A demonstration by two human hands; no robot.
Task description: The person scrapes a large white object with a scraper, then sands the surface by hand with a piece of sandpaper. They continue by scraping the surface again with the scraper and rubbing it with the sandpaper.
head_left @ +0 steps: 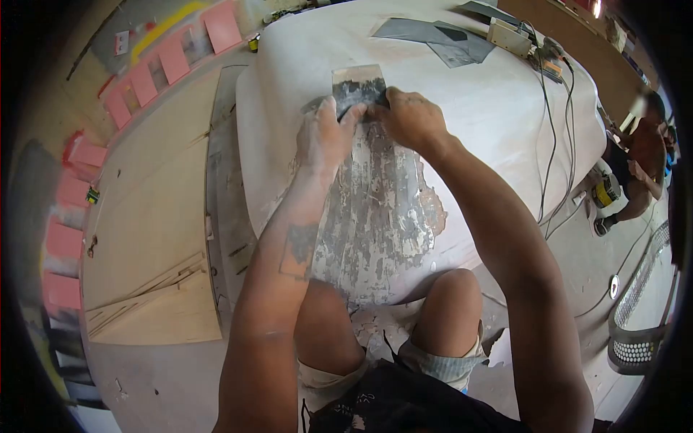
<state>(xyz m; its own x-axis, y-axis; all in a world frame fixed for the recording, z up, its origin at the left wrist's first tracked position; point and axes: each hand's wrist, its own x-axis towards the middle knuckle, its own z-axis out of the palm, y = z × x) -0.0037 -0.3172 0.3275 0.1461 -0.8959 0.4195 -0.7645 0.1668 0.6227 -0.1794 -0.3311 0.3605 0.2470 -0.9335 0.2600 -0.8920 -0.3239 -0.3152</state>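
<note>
Both hands grip a flat rectangular plate, pale at its far edge and smeared dark grey nearer me; it looks like a filler spreader. My left hand is closed on its left side, with pale dust over the fingers. At the right edge, my right hand pinches it with the thumb near the middle. Below the hands, a patchy grey streaked area with flaking edges runs toward my knees. It lies on a large, smooth white curved body. The plate's near edge is partly hidden by my fingers.
Dark grey sheets and a pale box with cables lie on the white body. A wooden board is at left, beside pink pieces. Another person sits at right near a yellow-black tin.
</note>
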